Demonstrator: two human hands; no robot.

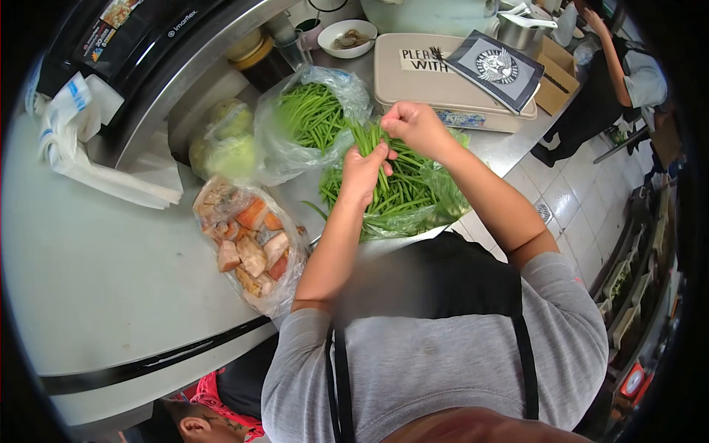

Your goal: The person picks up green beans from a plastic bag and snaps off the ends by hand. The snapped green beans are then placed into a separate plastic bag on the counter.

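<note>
A bunch of green beans (381, 188) is held in my left hand (363, 171), whose fingers wrap round the stalks. My right hand (413, 127) is pinched at the upper ends of that bunch; what lies between its fingertips is too small to make out. Below both hands, more green beans (413, 193) lie on an open clear plastic bag (443, 214). Just to the left, a second clear bag (269, 144) holds another heap of green beans (312, 114).
A bag of orange and pale chunks (251, 247) and a bag of green vegetables (230, 140) lie left. Behind are a lidded box (391, 81), a menu (496, 68) and a white bowl (347, 37). People stand at upper right and lower left.
</note>
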